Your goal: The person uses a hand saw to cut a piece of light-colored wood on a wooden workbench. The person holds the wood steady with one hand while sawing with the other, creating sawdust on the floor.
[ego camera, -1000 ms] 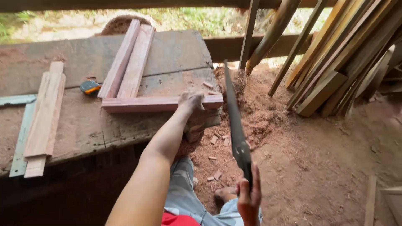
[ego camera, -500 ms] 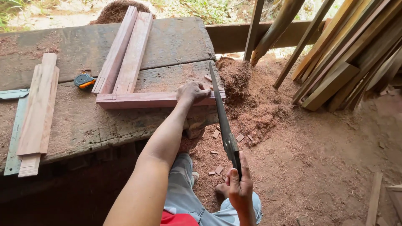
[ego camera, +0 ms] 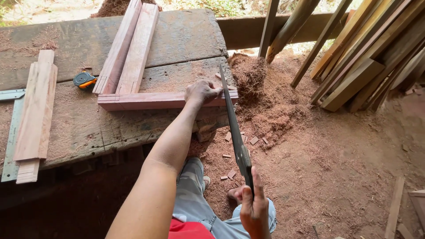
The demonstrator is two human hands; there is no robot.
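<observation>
Worn plank surface (ego camera: 133, 40), dusted with red sawdust, fills the left and far part of the view; red dirt floor (ego camera: 345, 168) to the right, leaning timbers (ego camera: 363, 57) at far right. On the surface: two long reddish boards (ego camera: 130, 44) running far to near, and across their near ends a reddish batten (ego camera: 150, 101) lying left to right, its right end at the surface's edge, probably so the offcut drops clear. Left hand (ego camera: 201, 91) presses flat on that right end, fingers curled over the top, likely pinning it against the saw's push. Handsaw (ego camera: 232, 126) slants from near right up to the batten's end, blade tip just past the left hand. Right hand (ego camera: 254, 206) wrapped closed round the saw handle, thumb up. Pale boards (ego camera: 35, 115) and a metal square (ego camera: 13, 132) at far left; tape measure (ego camera: 84, 80) beside the long boards. Small offcuts (ego camera: 230, 155) lie on the floor below the edge. Against half a second back: the blade has come closer to the batten and the left hand; hold on the batten unchanged.
</observation>
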